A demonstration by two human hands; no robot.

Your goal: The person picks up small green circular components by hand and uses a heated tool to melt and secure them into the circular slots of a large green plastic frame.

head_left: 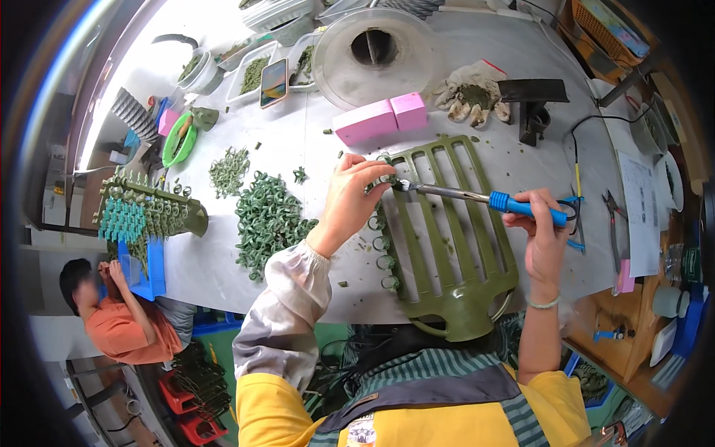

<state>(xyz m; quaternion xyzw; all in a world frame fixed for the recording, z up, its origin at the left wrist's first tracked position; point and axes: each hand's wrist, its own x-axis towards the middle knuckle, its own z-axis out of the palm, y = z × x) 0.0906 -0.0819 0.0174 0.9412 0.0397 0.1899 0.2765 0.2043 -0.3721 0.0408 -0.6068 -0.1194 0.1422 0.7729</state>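
My right hand [544, 238] is closed around the blue handle of a soldering iron [458, 193]. Its flat metal tip reaches left to the upper left edge of an olive-green slotted frame [462, 294], apparently of wax. There the fingers of my left hand [346, 194] pinch a small green ring-shaped piece, partly hidden by the fingertips. Several similar green rings [385, 261] stand in a row down the frame's left edge. Left of my hand lies a heap of loose dark-green rings [268, 223], with a smaller pile of paler pieces [229, 172] behind it.
Pink blocks [365, 123], a stained glove [471, 95] and a dark metal stand [530, 112] sit beyond the frame. Pliers [614, 223] lie at the right. A ring-covered green piece [195, 217] stands left. A person in orange [126, 331] sits at the far left.
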